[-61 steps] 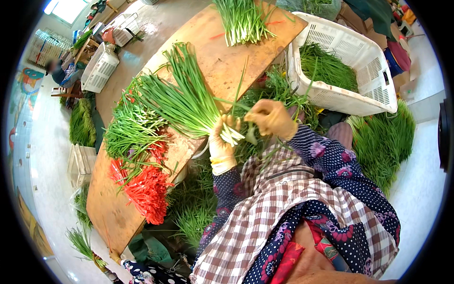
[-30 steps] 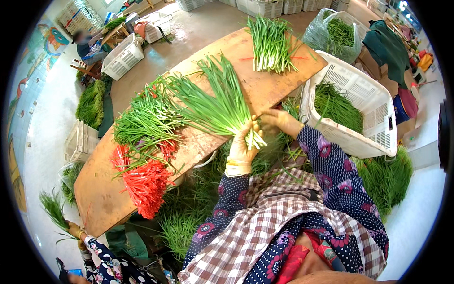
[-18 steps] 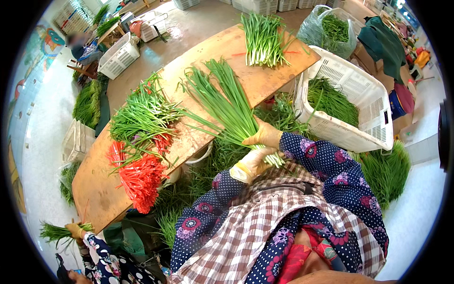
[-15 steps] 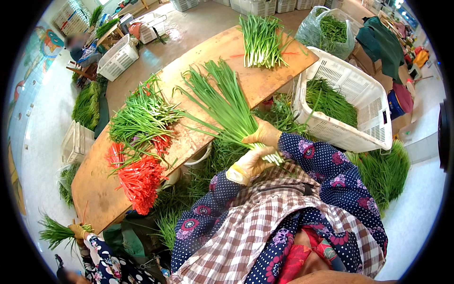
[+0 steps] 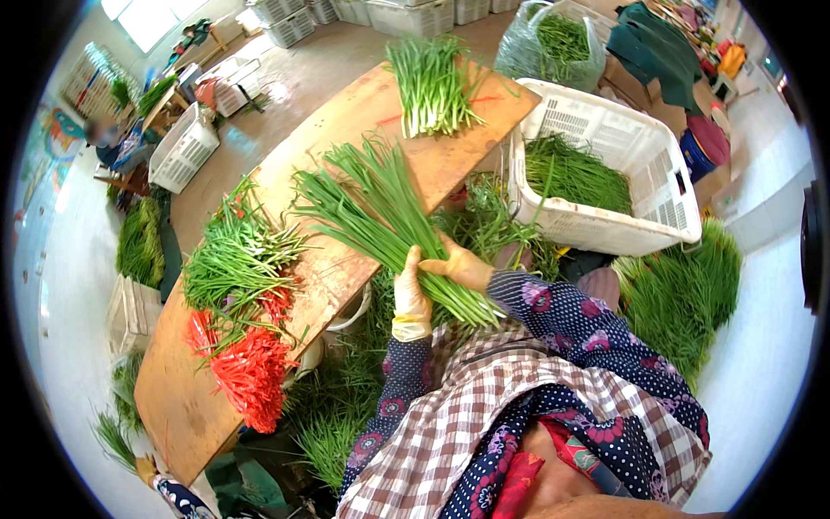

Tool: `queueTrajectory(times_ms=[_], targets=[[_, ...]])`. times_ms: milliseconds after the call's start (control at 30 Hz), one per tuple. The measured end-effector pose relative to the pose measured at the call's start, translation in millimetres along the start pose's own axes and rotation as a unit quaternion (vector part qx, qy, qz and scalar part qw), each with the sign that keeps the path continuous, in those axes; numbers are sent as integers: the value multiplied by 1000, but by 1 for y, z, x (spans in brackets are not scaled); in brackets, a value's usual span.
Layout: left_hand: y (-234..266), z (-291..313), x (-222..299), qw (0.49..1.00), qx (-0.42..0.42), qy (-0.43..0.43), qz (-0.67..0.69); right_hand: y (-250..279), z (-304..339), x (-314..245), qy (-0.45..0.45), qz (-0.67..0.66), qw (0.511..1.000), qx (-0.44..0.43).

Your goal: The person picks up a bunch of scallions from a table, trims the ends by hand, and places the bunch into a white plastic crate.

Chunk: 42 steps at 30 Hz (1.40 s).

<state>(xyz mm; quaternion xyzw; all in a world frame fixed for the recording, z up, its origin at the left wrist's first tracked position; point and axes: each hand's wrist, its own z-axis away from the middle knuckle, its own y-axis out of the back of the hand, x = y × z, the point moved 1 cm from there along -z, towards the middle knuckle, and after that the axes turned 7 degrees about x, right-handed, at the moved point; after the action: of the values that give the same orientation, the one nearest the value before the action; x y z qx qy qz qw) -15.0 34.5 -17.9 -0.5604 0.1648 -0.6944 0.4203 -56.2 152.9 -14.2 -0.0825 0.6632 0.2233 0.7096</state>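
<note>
Two hands (image 5: 412,296) clasping green stalks (image 5: 389,221), red strips (image 5: 251,381) left, crate (image 5: 605,230) right

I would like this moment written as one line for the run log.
left hand: holding green bundle | right hand: holding same bundle | wooden table: second bundle, piled greens, red strips | white crate: long greens inside

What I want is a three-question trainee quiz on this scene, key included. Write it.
1. What do the left hand and right hand hold?
a) a plastic bag
b) a bunch of green stalks
c) a white crate
2. True or false: the red strips lie on the wooden tabletop.
3. Fill in: the bunch's pale ends point toward the person's checked ____.

Key: 1 b; 2 true; 3 apron.
</note>
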Motion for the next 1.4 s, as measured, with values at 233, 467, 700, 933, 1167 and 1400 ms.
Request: queueTrajectory(times_ms=[233, 467, 700, 933, 1167, 1400], targets=[[-78, 26, 88, 961, -8, -138, -238, -4, -9, -86, 225, 17, 973, 47], [-134, -11, 162, 916, -146, -343, -147, -4, -79, -169, 350, -175, 920, 0], [-130, -54, 145, 920, -101, -325, -197, 18, -110, -143, 319, -145, 935, 45], [-132, -70, 130, 908, -123, -335, -218, 33, -111, -131, 278, -190, 939, 64], [-130, -73, 137, 910, -92, -351, -201, 10, -132, -134, 410, -101, 900, 108], [-172, -78, 142, 907, -131, -343, -207, 30, -133, -159, 403, -107, 900, 129]])
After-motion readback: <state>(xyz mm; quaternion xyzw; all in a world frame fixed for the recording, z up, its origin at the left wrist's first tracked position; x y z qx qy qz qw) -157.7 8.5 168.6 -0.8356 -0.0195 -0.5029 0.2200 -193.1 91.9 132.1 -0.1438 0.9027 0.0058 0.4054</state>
